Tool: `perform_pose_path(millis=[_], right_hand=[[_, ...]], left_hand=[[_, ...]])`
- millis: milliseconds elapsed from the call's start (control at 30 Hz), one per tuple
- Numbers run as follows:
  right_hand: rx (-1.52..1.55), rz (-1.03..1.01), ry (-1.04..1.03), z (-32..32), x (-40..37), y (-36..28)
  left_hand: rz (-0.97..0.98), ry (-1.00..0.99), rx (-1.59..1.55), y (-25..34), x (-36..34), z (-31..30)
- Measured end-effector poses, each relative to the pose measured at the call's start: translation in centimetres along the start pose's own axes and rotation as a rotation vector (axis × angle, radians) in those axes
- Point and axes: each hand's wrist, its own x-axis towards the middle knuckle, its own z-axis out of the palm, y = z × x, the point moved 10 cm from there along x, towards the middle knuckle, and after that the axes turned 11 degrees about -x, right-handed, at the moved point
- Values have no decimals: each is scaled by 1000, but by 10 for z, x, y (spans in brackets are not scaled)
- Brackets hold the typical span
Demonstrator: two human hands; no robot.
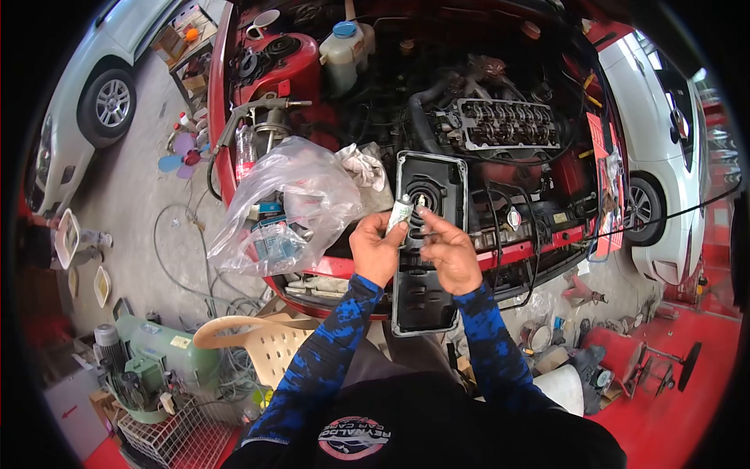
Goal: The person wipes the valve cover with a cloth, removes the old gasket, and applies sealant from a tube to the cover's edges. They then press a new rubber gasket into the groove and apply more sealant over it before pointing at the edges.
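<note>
In my left hand (376, 244) is a small whitish tube with green print (399, 220), gripped between thumb and fingers and tilted upward. My right hand (450, 254) is just to its right, index finger stretched toward the tube's upper end and thumb apart from it. A small pale bit (422, 201) shows at that index fingertip; I cannot tell what it is. Beneath both hands lies a long black valve cover (426, 293), its inner side up and a grey line along its rim. It rests across the car's red front edge, partly hidden by my hands.
The uncovered cylinder head (509, 125) sits in the engine bay behind the cover. Left of my hands are a clear plastic bag (289, 195) with boxes, a white rag (362, 166) and a spray gun (254, 109). A beige chair (262, 336) and green compressor (168, 352) stand lower left.
</note>
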Motion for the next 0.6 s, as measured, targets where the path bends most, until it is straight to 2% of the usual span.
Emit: perform_pose_path(millis=[67, 133, 167, 233, 267, 333, 467, 500, 567, 600], right_hand=[[80, -11, 7, 5, 1, 8], [177, -19, 9, 10, 3, 8], [212, -19, 5, 12, 4, 7], [255, -27, -7, 14, 5, 9], [291, -33, -22, 16, 5, 9], [340, -20, -25, 19, 5, 7], [492, -21, -91, 25, -3, 1], [489, -23, -95, 27, -5, -6], [474, -96, -294, 47, -17, -38], [306, -133, -220, 37, -10, -48]], left_hand=[[32, 10, -9, 2, 2, 5], [195, 14, 212, 21, 3, 8], [198, 6, 215, 23, 5, 9], [377, 13, 455, 51, 1, 15], [379, 7, 457, 51, 1, 16], [580, 0, 575, 69, -4, 24], [629, -14, 655, 68, -4, 23], [583, -29, 666, 64, -1, 21], [427, -22, 606, 49, 3, 11], [428, -18, 606, 45, 0, 8]])
